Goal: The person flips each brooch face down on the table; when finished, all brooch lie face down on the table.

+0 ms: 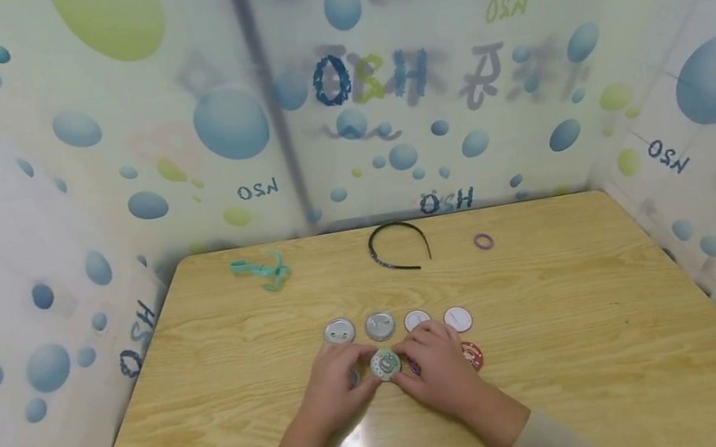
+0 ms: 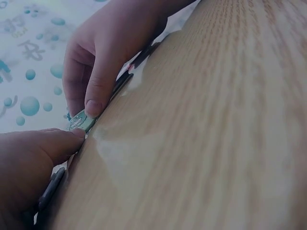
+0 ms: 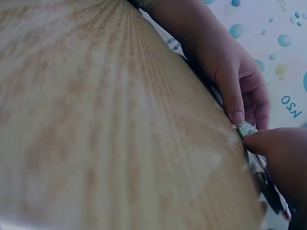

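In the head view, a small round green badge (image 1: 385, 364) with a printed picture lies between my two hands. My left hand (image 1: 335, 389) pinches its left edge with thumb and forefinger, while my right hand (image 1: 443, 372) grips the opposite edge the same way. Both wrist views show the badge low at the tabletop, slightly tilted. Under the right fingers a purple badge (image 1: 414, 365) is mostly hidden, and a red badge (image 1: 472, 355) peeks out beyond. Another badge (image 1: 354, 377) is partly covered by my left hand.
Behind the hands runs a row of two silver pin-backed discs (image 1: 339, 331) and two white discs (image 1: 458, 319). Along the table's (image 1: 601, 340) far side lie a mint-green claw-like hair clip (image 1: 275, 272), a black headband (image 1: 372, 250) and a purple ring (image 1: 485, 247). Patterned walls enclose three sides.
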### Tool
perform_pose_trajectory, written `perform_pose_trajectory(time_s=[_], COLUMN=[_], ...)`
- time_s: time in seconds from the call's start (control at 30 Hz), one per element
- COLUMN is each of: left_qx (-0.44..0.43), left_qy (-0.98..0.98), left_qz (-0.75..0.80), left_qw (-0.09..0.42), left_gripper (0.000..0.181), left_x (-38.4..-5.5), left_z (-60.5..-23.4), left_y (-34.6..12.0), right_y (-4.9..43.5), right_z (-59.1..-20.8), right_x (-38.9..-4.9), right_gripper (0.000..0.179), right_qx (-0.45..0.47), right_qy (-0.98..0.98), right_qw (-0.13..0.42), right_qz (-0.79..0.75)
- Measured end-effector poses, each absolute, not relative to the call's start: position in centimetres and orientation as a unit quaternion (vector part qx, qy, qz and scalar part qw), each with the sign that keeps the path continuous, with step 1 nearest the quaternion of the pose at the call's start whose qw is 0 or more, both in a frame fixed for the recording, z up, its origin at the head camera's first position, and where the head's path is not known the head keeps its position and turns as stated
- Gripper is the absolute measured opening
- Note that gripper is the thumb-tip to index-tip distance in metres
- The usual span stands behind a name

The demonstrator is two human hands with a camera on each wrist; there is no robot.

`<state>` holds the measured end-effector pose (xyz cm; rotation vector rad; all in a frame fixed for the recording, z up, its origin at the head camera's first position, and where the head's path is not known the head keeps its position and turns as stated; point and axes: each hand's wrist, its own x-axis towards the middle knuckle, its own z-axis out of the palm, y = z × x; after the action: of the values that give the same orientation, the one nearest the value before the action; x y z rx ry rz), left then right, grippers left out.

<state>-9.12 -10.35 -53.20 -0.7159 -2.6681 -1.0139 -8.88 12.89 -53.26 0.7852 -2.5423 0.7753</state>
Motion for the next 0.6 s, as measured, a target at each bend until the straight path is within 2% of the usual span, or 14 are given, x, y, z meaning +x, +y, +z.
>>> perform_pose_trajectory(time_s=[0.37, 0.6], left_qx=[-0.254, -0.243], left_qy=[-0.89, -0.888], left_qz=[-0.362, -0.382], left_qw=[0.112, 0.083], left_gripper=[0.033, 0.03], left_x=[-9.15, -9.1], left_z=[-53.34, -52.9], left_y=[-10.5, -10.6], right_y=[12.85, 12.96], right_z=[-53.33, -53.3], right_x=[-8.92, -8.94], right_gripper=[0.03, 0.031], right_qx=[0.293, 0.297], right_qy=[-0.889, -0.887], right_qw=[0.207, 0.202], right_qz=[0.284, 0.29])
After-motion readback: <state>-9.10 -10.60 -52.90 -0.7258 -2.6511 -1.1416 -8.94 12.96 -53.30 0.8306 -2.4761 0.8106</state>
